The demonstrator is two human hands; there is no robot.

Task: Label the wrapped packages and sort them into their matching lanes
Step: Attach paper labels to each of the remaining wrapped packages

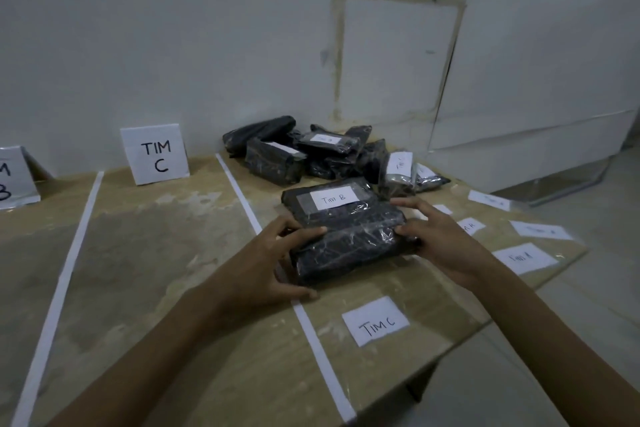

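While both forearms reach in from the near edge, a person's left hand [277, 260] and right hand [440, 239] clasp an unlabelled black package [349, 250] by its two ends, just beside a white tape line [242, 198] on the tan surface [156, 253]. The left grip is closed on the package, thumb on top and fingers curled beneath. The right grip holds the other end, thumb against the wrap and fingers arched over the far edge. Whether the package rests or hangs just clear cannot be told. Touching it behind lies a package marked "Tim B" [332, 199], with a pile of wrapped packages [311, 152] by the wall. A loose "Tim C" label [375, 321] lies nearer. A "TIM C" sign [154, 154] stands left.
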